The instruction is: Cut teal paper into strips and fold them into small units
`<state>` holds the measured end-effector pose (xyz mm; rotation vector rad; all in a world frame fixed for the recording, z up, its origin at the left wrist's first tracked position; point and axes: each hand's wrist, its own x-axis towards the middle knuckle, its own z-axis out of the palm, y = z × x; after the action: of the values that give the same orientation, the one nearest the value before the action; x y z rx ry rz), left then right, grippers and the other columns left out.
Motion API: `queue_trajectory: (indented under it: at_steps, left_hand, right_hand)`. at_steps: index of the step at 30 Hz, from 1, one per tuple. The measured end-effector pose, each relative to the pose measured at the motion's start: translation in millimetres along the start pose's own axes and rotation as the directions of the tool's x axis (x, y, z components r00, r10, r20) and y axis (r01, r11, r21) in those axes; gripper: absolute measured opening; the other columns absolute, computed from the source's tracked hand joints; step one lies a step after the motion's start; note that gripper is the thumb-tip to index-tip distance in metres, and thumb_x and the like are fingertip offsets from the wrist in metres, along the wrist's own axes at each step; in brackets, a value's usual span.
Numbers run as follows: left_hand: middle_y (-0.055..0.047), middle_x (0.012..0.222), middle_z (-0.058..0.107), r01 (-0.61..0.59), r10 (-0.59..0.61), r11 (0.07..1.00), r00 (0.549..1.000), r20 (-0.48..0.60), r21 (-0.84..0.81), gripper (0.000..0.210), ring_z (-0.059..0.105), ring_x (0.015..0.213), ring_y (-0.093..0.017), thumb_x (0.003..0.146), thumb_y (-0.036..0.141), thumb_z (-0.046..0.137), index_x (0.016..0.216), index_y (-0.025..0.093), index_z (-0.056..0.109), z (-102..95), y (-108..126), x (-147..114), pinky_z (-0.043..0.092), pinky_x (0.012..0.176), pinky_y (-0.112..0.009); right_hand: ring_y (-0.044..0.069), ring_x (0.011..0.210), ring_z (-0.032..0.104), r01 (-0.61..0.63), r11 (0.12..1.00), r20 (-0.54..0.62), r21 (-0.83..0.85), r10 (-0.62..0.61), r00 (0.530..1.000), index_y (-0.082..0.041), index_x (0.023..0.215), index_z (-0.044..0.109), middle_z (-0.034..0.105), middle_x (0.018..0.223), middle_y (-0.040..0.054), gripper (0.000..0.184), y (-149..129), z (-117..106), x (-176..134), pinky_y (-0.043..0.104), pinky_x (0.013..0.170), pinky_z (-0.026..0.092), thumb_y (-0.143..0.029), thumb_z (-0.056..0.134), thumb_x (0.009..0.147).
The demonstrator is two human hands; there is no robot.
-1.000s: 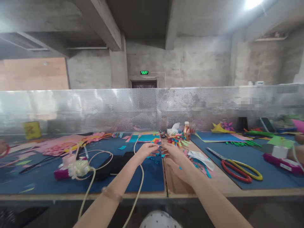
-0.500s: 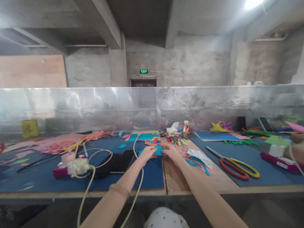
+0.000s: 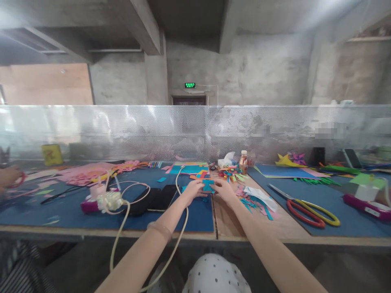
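Note:
Between my hands is a small piece of blue paper (image 3: 209, 186), held up just above the table. My left hand (image 3: 195, 190) grips its left edge, thumb on top. On its right edge, the fingers of my right hand (image 3: 223, 189) are closed. Orange and red paper strips (image 3: 201, 175) lie just beyond the piece. Behind them is a stack of coloured sheets with a blue sheet (image 3: 191, 169) on top. To the right of my right hand, paper scraps (image 3: 249, 202) lie beside a crumpled white paper (image 3: 261, 198).
Large scissors (image 3: 305, 207) with red and yellow handles lie at right. A pale cable (image 3: 183, 219) loops past my left forearm. Phones (image 3: 163, 198) and a plugged power strip (image 3: 104, 201) lie at left. A bottle (image 3: 243, 162) stands at the back. Another person's hand (image 3: 11, 178) holds scissors.
The blue paper has been turned and now appears smaller, squarer and raised between my hands. My view has shifted slightly left and down. Another person's hand has come into view at far left.

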<state>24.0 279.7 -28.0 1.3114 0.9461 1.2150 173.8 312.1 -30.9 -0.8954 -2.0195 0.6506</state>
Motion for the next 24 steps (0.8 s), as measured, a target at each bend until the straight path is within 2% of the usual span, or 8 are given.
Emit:
queue_trajectory:
  at_steps: [5, 9, 12, 16, 21, 24]
  left_hand:
    - [-0.005, 0.088, 0.059, 0.012, -0.013, 0.998, 1.0, -0.02, -0.058, 0.021, 0.058, 0.074, -0.014, 0.082, 0.026, 0.047, 0.094, 0.011, 0.053, -2.5, -2.3, 2.8, 0.048, 0.066, -0.032]
    - [-0.006, 0.093, 0.057, 0.02, -0.022, 0.995, 0.999, -0.026, -0.095, 0.023, 0.057, 0.077, -0.014, 0.082, 0.028, 0.046, 0.098, 0.012, 0.052, -5.6, -4.8, 5.8, 0.048, 0.067, -0.033]
    - [-0.006, 0.095, 0.056, 0.042, -0.044, 0.993, 0.999, -0.008, -0.111, 0.025, 0.056, 0.078, -0.015, 0.082, 0.029, 0.046, 0.099, 0.012, 0.052, -7.3, -5.7, 6.7, 0.048, 0.067, -0.033]
    - [-0.006, 0.093, 0.058, 0.057, -0.057, 0.991, 0.998, 0.0, -0.12, 0.026, 0.057, 0.077, -0.014, 0.082, 0.031, 0.045, 0.098, 0.012, 0.052, -8.1, -5.6, 6.5, 0.048, 0.067, -0.033]
    - [-0.007, 0.078, 0.064, 0.002, 0.001, 0.992, 1.0, 0.021, -0.126, 0.031, 0.061, 0.068, -0.015, 0.081, 0.038, 0.044, 0.089, 0.012, 0.056, -6.0, -2.7, 3.0, 0.048, 0.068, -0.033]
    - [-0.01, 0.083, 0.065, -0.065, 0.068, 0.992, 0.997, 0.023, -0.11, 0.036, 0.062, 0.072, -0.019, 0.077, 0.045, 0.046, 0.088, 0.013, 0.057, -4.3, -0.7, -0.4, 0.049, 0.068, -0.033]
  right_hand:
    - [0.015, 0.082, 0.054, 0.149, 0.981, -0.063, -0.126, -0.158, 0.985, -0.015, 0.097, 0.056, 0.056, 0.094, 0.0047, 0.018, -2.5, 6.2, -1.2, 0.033, 0.073, 0.045, -0.022, 0.05, 0.081]
    - [0.018, 0.092, 0.05, 0.24, 0.951, -0.09, -0.195, -0.261, 0.961, -0.019, 0.107, 0.055, 0.05, 0.103, 0.0079, 0.031, -3.5, 10.1, -6.2, 0.032, 0.081, 0.042, -0.019, 0.053, 0.076]
    - [0.019, 0.095, 0.05, 0.283, 0.933, -0.066, -0.222, -0.304, 0.95, -0.024, 0.11, 0.053, 0.048, 0.105, 0.0067, 0.041, -3.6, 10.5, -9.2, 0.032, 0.083, 0.041, -0.02, 0.059, 0.07]
    - [0.019, 0.099, 0.048, 0.302, 0.924, -0.049, -0.235, -0.321, 0.946, -0.025, 0.11, 0.053, 0.05, 0.106, 0.0052, 0.043, -5.0, 9.9, -9.7, 0.031, 0.084, 0.04, -0.016, 0.06, 0.069]
    - [0.017, 0.092, 0.052, 0.25, 0.943, -0.117, -0.222, -0.28, 0.953, -0.018, 0.099, 0.058, 0.056, 0.097, 0.0054, 0.023, -7.0, 8.8, -4.5, 0.033, 0.083, 0.041, -0.02, 0.055, 0.077]
    - [0.015, 0.083, 0.055, 0.2, 0.96, -0.15, -0.195, -0.231, 0.961, -0.014, 0.095, 0.056, 0.058, 0.093, 0.0044, 0.019, -6.7, 7.2, -1.5, 0.034, 0.075, 0.045, -0.025, 0.049, 0.082]
